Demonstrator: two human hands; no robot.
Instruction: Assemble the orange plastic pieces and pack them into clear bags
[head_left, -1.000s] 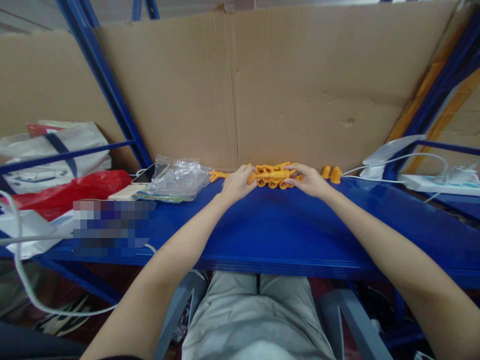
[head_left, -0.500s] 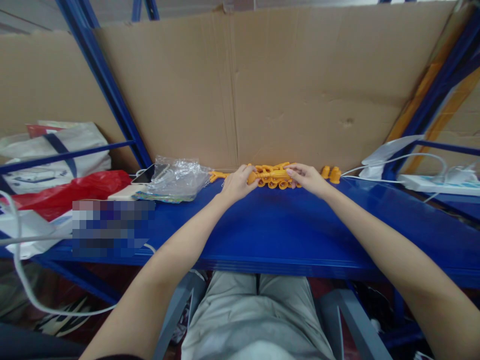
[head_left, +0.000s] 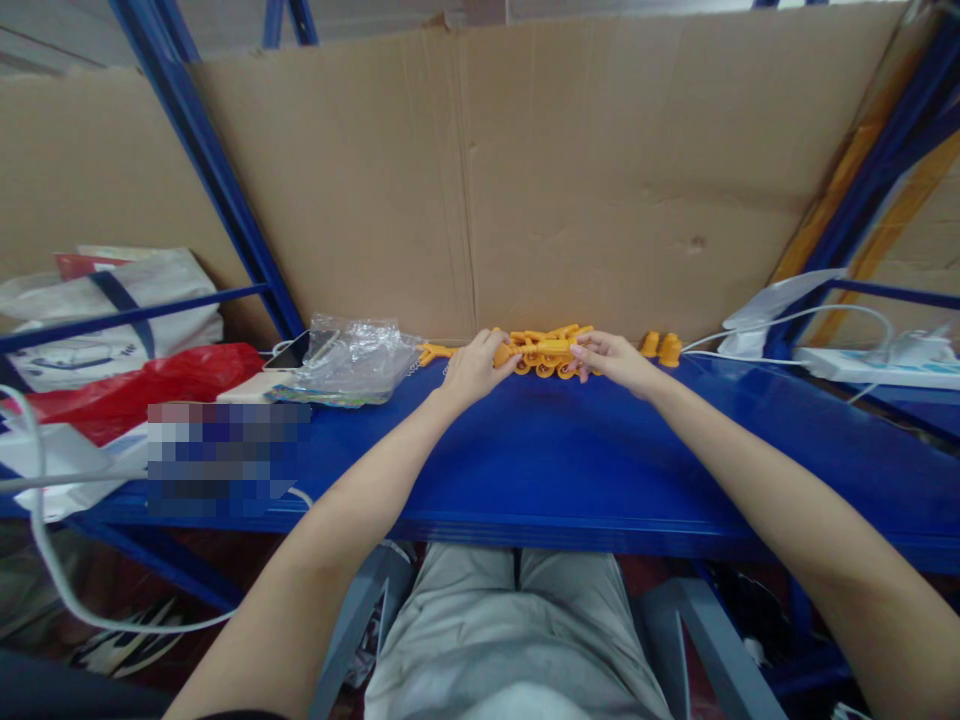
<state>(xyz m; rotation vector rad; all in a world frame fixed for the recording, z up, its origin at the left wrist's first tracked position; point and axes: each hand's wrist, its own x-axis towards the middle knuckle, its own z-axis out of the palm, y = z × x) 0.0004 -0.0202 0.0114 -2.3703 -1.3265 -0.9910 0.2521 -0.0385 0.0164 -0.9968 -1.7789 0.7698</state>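
Near the back of the blue shelf, both of my hands hold a slim yellow-orange plastic part (head_left: 547, 348) level between them. My left hand (head_left: 472, 368) pinches its left end, thumb below and fingers above. The fingertips of my right hand (head_left: 613, 362) are closed on its other end. Just behind and beneath lie several yellow ring-shaped parts (head_left: 547, 370), partly covered by the hands. A forked yellow piece (head_left: 435, 354) lies left of my left hand. Two small yellow knob-like pieces (head_left: 660, 348) stand right of my right hand.
Clear plastic packaging (head_left: 356, 360) lies to the left, beside a red bag (head_left: 150, 385) and a white tote (head_left: 157, 310). A cardboard sheet (head_left: 585, 180) walls off the back. White cables and a power strip (head_left: 877, 368) are at right. The blue shelf (head_left: 555, 460) spans the front.
The right fingers have shifted a little at the end of the yellow part, and the part has turned slightly. My left hand stays nearly where it was.
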